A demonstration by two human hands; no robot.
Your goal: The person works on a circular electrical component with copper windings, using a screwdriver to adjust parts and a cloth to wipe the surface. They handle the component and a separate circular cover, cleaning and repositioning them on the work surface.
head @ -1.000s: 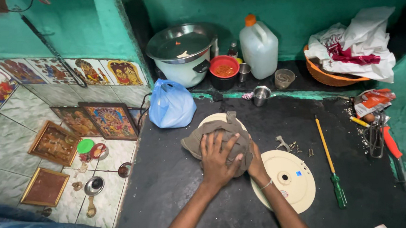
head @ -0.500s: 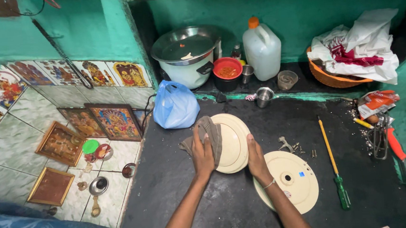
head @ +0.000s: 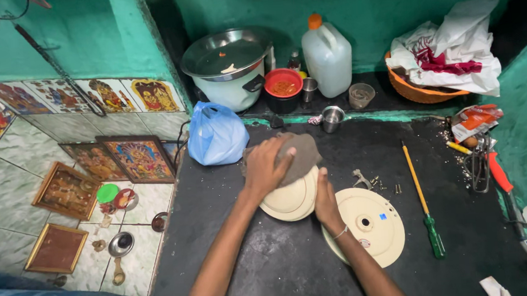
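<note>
Pressing a grey-brown cloth [head: 292,155] on the upper edge of a cream round plate [head: 292,198], the left hand [head: 265,166] now lies flat, with fingers spread on the cloth, near the centre of the frame. One second ago both hands were together on top of the cloth, which covered most of the plate; half a second ago the cloth had slipped to the left edge and the hands stood at the two sides of the plate. Now the cloth has come to the upper side, and more of the cream surface shows below it. The right hand [head: 326,199] has dropped to the lower right rim of the plate, its fingers bent against the edge so that the plate is kept in place; it grips nothing else.

I judge that the wiping goes around the plate part by part, and the lower part is already passed.

A second cream disc [head: 374,227] with a hole in the middle lies just beside, to the lower right, almost touching the right wrist. Some small screws [head: 377,183] lie above it. A yellow and green screwdriver [head: 421,199] is further right, and a blue plastic bag [head: 216,136] stands at the upper left of the plate, on the black table [head: 272,271]
</note>
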